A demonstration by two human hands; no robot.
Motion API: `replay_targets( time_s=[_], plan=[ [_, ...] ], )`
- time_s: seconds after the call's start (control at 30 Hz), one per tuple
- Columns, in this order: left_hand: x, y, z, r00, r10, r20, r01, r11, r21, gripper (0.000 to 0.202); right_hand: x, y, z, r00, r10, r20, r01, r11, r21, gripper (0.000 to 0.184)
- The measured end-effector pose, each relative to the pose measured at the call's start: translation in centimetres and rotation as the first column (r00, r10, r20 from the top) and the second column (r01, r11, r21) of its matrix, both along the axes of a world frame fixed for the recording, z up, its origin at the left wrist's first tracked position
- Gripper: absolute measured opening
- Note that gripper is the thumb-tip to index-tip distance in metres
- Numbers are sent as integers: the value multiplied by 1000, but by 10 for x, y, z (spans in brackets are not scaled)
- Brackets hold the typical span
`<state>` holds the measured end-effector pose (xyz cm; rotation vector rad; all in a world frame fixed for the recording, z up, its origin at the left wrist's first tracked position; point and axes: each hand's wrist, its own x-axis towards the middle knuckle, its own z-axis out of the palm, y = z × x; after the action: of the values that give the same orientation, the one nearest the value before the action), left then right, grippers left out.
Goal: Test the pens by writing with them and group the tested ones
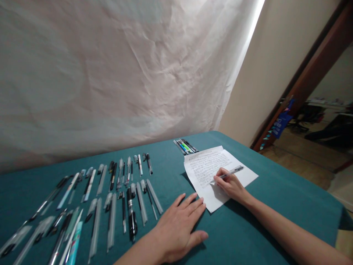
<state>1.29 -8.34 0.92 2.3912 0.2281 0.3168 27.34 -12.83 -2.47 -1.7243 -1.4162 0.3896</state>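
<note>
My right hand [227, 184] is closed around a pen [234, 170] with a clear, dark-tipped barrel. The pen slants over a white sheet of paper [220, 200], its writing end at the lower part of the handwritten lines. Several rows of handwriting cover the upper part of the sheet. Flat on the table lies my left hand [182, 224], fingers spread, fingertips at the paper's lower left edge. Just left of it are a clear pen barrel [154, 197] and a thin refill [151, 202].
Many pens, caps and refills lie in rows on the green tablecloth [168, 180] to the left, among them a black pen [131, 215] and a turquoise pen [75, 243]. Behind the paper sits a group of pens [185, 146]. A pale sheet [124, 73] hangs behind the table.
</note>
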Motion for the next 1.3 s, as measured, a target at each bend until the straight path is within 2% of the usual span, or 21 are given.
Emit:
replay_targets(
  time_s=[0.23, 0.37, 0.63, 0.83, 1.0, 1.07, 1.17, 1.23, 1.3],
  plan=[
    [0, 0, -1, 1000, -6, -30, 6, 1000, 25, 54, -4, 0, 4, 997, 16, 80, -18, 1000, 24, 17],
    [0, 1, -2, 1000, 4, 3, -4, 1000, 22, 53, -4, -1, 7, 995, 28, 93, -30, 999, 25, 14],
    [-1, 1, -2, 1000, -8, -24, 8, 1000, 14, 53, -1, -1, 5, 996, 35, 78, -35, 999, 5, 19],
    [0, 0, -2, 1000, -6, -18, 7, 999, 32, 54, 3, 0, 3, 1000, -10, -15, 10, 999, -32, 20],
    [-2, 0, 0, 1000, 6, -27, -4, 998, 64, 53, -1, -1, 4, 1000, 4, -19, -4, 1000, -2, 23],
    [-3, -1, 2, 999, 19, 27, -21, 997, 75, 52, -6, -2, 4, 998, 41, 48, -43, 998, 37, 21],
    [-3, -2, 4, 992, 44, 118, -56, 993, 104, 48, -14, -4, 7, 952, 156, 263, -180, 981, 70, 21],
    [-3, -3, 4, 991, 61, 121, -78, 988, 137, 50, -20, -4, 10, 858, 226, 461, -278, 959, 47, 22],
    [-3, -3, 2, 993, 72, 95, -87, 981, 173, 53, -28, 0, 16, 724, 246, 645, -332, 943, 14, 22]
  ],
)
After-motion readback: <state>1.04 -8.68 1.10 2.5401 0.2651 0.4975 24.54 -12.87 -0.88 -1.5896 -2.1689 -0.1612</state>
